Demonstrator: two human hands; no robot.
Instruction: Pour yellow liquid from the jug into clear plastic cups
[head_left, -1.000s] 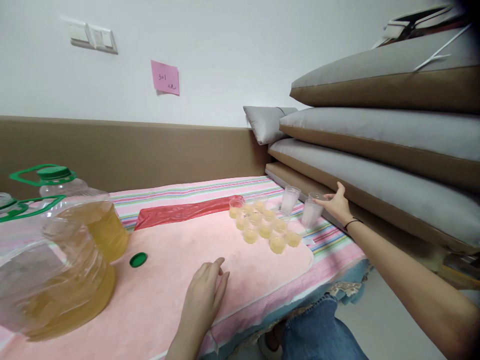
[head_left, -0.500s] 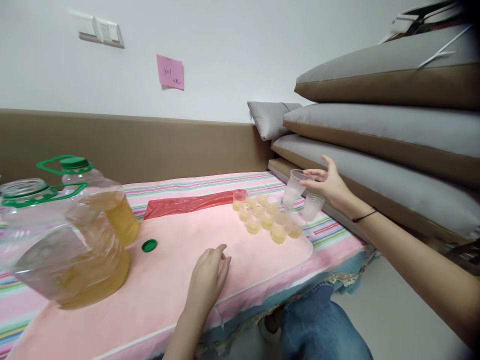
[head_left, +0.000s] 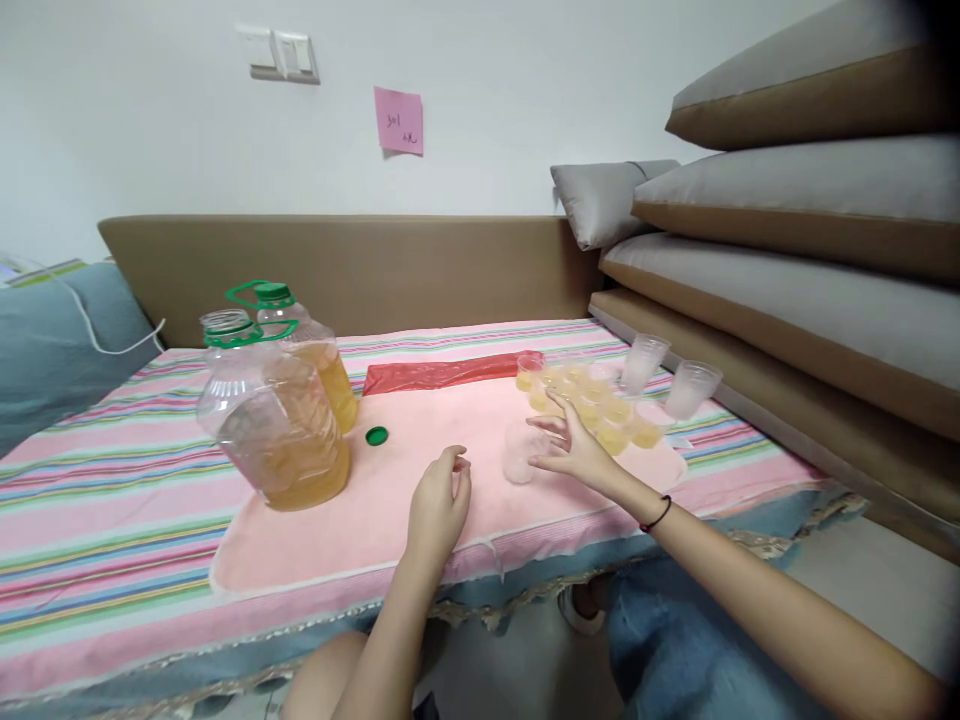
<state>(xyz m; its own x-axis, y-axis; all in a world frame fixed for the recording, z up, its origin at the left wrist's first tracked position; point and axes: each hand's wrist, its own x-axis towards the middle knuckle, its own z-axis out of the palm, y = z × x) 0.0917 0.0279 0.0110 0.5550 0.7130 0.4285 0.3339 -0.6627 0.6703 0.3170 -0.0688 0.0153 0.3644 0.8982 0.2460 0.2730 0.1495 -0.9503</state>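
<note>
1. The right hand (head_left: 574, 450) has thumb and fingers parted at a clear cup (head_left: 517, 458); blur hides whether they grip it.
2. That cup is over the pink mat (head_left: 322, 545), between the left hand (head_left: 439, 505) and the filled cups (head_left: 589, 410).
3. The left hand is loosely curled, thumb apart from fingers.
4. A green cap (head_left: 376, 436) lies beside the open jug (head_left: 277, 435).

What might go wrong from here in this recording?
The clear plastic cup in the right hand is close to the cluster of clear plastic cups of pale yellow liquid, so a stray knuckle could tip one. The front clear plastic jug with a green handle has no cap on its neck; if knocked over, it would likely spill onto the pink cloth mat.
</note>
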